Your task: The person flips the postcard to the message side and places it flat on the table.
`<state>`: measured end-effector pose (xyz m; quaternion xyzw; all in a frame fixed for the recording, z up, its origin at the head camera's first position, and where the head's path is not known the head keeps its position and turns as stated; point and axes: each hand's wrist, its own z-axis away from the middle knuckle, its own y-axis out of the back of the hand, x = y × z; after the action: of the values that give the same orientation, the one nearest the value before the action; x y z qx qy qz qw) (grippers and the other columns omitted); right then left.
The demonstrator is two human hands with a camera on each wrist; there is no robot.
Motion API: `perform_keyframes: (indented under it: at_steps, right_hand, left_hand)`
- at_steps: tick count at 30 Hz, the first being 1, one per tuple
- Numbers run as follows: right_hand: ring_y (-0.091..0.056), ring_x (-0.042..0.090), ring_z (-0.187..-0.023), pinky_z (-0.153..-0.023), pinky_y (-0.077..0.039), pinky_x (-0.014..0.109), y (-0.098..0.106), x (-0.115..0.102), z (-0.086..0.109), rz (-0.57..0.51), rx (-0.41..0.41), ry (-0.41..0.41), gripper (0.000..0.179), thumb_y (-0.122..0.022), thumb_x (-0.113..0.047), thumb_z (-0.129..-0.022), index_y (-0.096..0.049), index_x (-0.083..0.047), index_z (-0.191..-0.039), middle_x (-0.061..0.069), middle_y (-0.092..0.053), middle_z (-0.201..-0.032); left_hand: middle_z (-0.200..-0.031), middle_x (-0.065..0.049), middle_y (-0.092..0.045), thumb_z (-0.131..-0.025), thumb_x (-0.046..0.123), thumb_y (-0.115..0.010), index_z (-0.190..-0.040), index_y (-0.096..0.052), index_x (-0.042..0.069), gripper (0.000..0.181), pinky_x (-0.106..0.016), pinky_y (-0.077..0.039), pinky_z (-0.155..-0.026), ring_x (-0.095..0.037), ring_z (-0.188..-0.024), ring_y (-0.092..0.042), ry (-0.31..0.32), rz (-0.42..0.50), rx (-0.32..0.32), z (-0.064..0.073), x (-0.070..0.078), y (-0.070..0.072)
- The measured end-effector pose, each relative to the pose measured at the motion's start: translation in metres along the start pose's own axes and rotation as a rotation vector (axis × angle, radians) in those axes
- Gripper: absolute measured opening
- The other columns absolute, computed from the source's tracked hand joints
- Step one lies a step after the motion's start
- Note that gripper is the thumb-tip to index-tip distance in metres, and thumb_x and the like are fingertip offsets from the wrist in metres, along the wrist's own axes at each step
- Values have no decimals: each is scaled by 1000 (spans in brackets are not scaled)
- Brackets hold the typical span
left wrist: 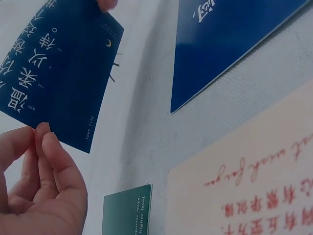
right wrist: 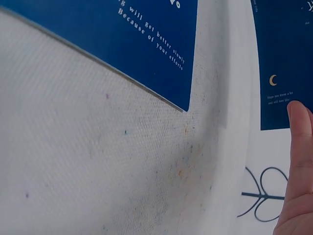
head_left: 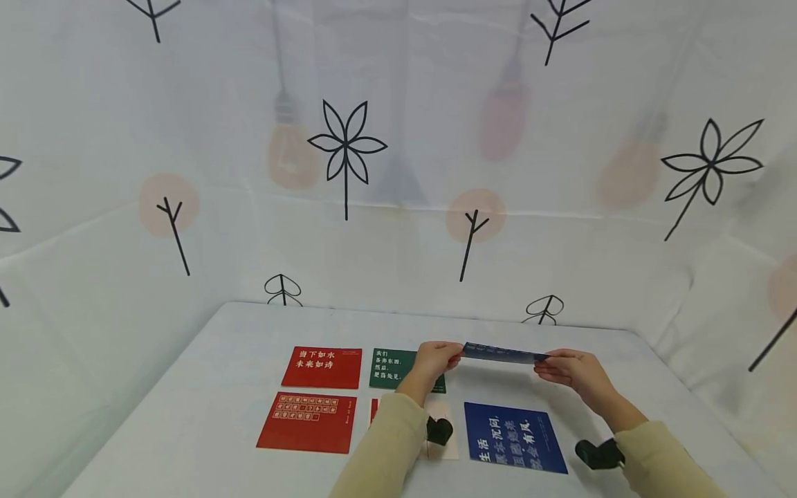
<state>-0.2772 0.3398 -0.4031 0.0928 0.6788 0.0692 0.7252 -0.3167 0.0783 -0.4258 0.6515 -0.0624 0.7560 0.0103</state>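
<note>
A plant-printed backdrop (head_left: 398,266) rises behind the white table (head_left: 199,422), over which 2 hands (head_left: 432,363) (head_left: 577,373) pinch a dark-blue card (head_left: 504,354)

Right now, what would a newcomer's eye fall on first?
Probably the dark blue card, held up over the table between the left hand and the right hand. Next, two bright red cards lying flat toward the table's left side. Behind everything, bold black flower drawings stand out on the pale backdrop.
</note>
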Motion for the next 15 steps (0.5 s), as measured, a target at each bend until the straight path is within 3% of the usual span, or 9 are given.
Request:
perform_keyframes:
  at_steps: [15]
  right_hand:
    - [-68, 19, -80, -72, -54, 30, 2, 3, 3, 28, -8, 38, 35, -59, -8, -91, -53, 20, -111, 16, -68, -92]
  left_hand:
    - [-84, -6, -68, -85, 8, -67, -97, -69, -4, 17, -23, -53, -71, -10, -72, -61, 15, 68, -25, 3, 1, 4]
